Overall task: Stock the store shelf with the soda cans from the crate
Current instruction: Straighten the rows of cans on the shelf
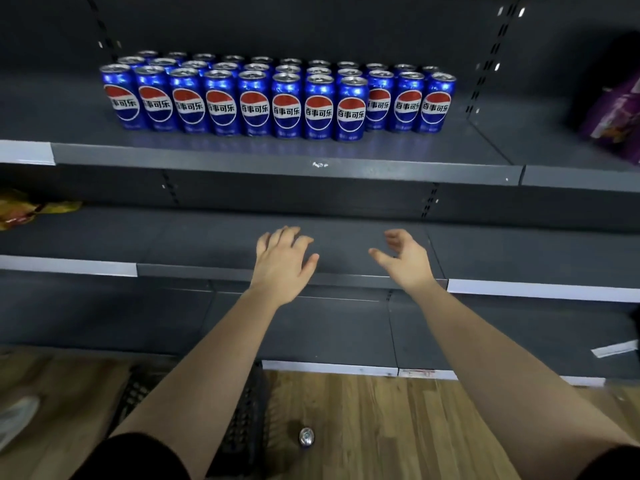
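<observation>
Several blue soda cans (277, 102) with red-white-blue logos stand in rows on the upper grey shelf (277, 161). My left hand (282, 261) hovers over the front edge of the shelf below, fingers spread and holding nothing. My right hand (405, 258) is beside it, palm turned inward, fingers loosely bent, also holding nothing. A black plastic crate (246, 420) sits on the wooden floor under my left arm, mostly hidden by it. One soda can (306, 437) stands on the floor to the right of the crate.
The middle shelf (173, 237) carries a yellow snack bag (24, 209) at its far left. A purple bag (616, 123) lies on the upper shelf at the right. A lower shelf (329, 334) juts out above the wooden floor (381, 427). A shoe (17, 417) shows at bottom left.
</observation>
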A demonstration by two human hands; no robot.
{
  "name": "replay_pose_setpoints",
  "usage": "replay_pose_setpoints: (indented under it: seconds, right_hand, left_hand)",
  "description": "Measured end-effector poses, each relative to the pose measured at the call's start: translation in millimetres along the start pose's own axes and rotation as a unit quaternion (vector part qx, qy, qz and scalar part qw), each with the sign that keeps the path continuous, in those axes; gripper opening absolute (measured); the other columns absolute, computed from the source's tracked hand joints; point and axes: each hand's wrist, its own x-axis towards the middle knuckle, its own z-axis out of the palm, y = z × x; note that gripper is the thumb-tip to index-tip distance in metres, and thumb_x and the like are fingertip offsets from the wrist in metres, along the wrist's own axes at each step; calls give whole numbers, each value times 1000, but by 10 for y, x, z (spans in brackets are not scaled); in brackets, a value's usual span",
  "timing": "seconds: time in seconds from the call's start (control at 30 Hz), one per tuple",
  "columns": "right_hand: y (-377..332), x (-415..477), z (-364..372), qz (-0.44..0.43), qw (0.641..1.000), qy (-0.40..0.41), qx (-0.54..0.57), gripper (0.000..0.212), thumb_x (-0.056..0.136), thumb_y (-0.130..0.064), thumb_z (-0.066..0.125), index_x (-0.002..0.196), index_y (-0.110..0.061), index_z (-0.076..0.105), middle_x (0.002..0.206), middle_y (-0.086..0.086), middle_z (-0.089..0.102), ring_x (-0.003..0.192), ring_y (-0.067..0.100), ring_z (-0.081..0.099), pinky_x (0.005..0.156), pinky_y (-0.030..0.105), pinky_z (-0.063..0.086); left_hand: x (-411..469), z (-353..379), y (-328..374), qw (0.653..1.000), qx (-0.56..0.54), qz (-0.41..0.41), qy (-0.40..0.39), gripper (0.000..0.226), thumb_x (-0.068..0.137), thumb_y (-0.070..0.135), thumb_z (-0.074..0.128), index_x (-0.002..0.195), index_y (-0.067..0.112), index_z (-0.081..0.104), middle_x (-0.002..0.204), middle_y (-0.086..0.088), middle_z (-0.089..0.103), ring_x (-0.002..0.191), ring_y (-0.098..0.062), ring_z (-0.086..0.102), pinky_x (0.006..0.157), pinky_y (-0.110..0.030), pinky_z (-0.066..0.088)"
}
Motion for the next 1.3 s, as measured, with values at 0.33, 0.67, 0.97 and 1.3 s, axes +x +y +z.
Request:
replay_pose_setpoints:
  seconds: [0.33, 0.67, 0.97, 1.3]
  right_hand:
    - [639, -531, 38, 43, 995, -81, -46, 55, 83, -29, 76, 130, -9, 55, 130, 6, 61, 122, 21, 57, 105, 30, 42]
    - [1199, -1035, 294, 95, 981, -158, -55, 60, 84, -31, 75, 136, -11, 51, 137, 6, 57, 125, 21, 55, 104, 29, 42]
    - [2494, -1105, 1329, 128, 966, -204, -91, 60, 84, -33, 73, 137, -15, 52, 135, 4, 58, 121, 20, 57, 100, 27, 43]
    - [4464, -1224, 2858, 132, 945, -273, -126, 58, 85, -34, 71, 136, -15, 52, 135, 7, 58, 119, 23, 58, 99, 30, 46]
  left_hand:
    - [-670, 347, 256, 995, 16, -42, -85, 43, 99, 44, 36, 136, 25, 47, 147, -3, 38, 139, -21, 28, 115, -41, 10]
    - [-1130, 780, 253, 989, 26, -67, -128, 46, 99, 45, 35, 139, 24, 46, 149, -4, 37, 138, -22, 30, 116, -41, 10]
    - [-1520, 2202, -174, 980, 30, -69, -185, 46, 98, 46, 37, 139, 25, 45, 150, -3, 35, 139, -22, 28, 115, -39, 11]
    - [-2071, 4387, -776, 976, 43, -49, -210, 47, 98, 46, 39, 138, 22, 45, 147, -1, 40, 136, -21, 32, 109, -38, 16]
